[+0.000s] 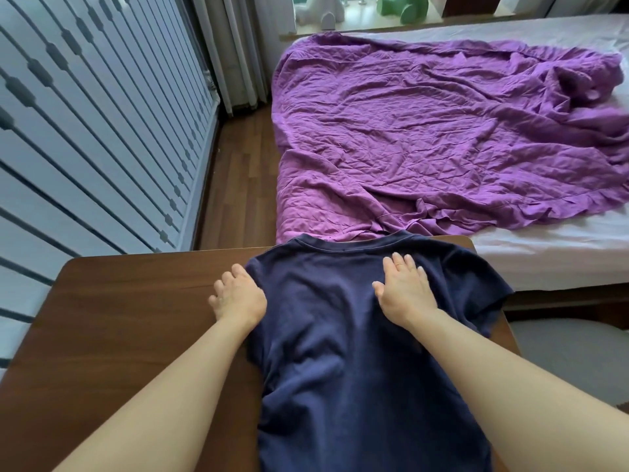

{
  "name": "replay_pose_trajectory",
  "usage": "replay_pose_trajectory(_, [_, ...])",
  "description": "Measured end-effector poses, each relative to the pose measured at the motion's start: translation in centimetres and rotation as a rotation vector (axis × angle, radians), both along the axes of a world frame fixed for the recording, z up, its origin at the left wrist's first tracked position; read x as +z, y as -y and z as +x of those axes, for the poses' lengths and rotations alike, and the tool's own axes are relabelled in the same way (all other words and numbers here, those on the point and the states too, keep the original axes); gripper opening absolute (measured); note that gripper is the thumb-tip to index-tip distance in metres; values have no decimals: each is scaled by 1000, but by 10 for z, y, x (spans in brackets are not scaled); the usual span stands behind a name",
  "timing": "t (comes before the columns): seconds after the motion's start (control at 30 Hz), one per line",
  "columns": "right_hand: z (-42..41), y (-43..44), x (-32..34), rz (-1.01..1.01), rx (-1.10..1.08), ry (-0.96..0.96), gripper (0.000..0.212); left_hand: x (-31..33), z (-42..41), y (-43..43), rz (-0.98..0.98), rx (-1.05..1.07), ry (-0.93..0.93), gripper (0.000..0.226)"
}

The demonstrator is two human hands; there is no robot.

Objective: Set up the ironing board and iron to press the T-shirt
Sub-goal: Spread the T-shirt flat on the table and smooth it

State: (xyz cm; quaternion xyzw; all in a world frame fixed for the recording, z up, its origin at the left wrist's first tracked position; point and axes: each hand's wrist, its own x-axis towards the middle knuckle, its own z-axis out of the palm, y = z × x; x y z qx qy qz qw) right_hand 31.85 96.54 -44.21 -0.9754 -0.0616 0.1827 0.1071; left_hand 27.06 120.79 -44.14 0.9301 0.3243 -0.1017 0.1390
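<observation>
A navy blue T-shirt point(340, 352) lies spread on a dark brown wooden table point(129, 301), its collar at the far edge and its right sleeve hanging over the table's right side. My left hand point(238, 296) rests at the shirt's left shoulder, fingers curled at the folded-in sleeve edge. My right hand point(405, 289) lies flat, fingers apart, on the upper right chest of the shirt. No iron or ironing board is in view.
A bed point(544, 247) with a white sheet and a crumpled purple blanket point(425, 131) stands just beyond the table. White slatted panels point(85, 131) line the left wall. A strip of wooden floor point(238, 172) runs between them, with curtains at the back.
</observation>
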Motion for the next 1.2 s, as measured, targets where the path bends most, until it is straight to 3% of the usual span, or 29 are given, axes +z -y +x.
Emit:
replay_pose_trajectory(0.13, [-9,-18,-1,12,82,-54,57,-3,2,2,-70,-59,19,27])
replay_pose_trajectory(0.23, [-14,-24,-1,10,112,-88,58,1,2,6,-182,-64,157,8])
replay_pose_trajectory(0.4, [-20,-27,-2,-12,154,-123,59,7,1,9,-461,-71,308,23])
replay_pose_trajectory(0.53, [-22,-28,-5,-23,168,-179,63,13,1,7,-555,-80,398,27])
replay_pose_trajectory(0.63, [-21,-26,-8,-20,170,-195,66,16,0,-1,-363,-197,364,19])
replay_pose_trajectory(0.8, [-20,-25,-11,17,184,-193,65,14,-7,-12,313,-204,188,32])
replay_pose_trajectory(0.9, [-22,-17,-13,14,110,-106,60,6,-6,5,482,-452,143,35])
replay_pose_trajectory(0.97, [-23,-8,-15,-23,26,-17,57,-5,-6,23,339,-587,91,41])
replay_pose_trajectory(1.07, [-20,12,-18,-64,-131,2,55,-24,-4,40,-33,-549,-117,71])
replay_pose_trajectory(1.2, [-10,36,-31,-17,-226,-125,58,-35,6,37,-90,-529,-235,83])
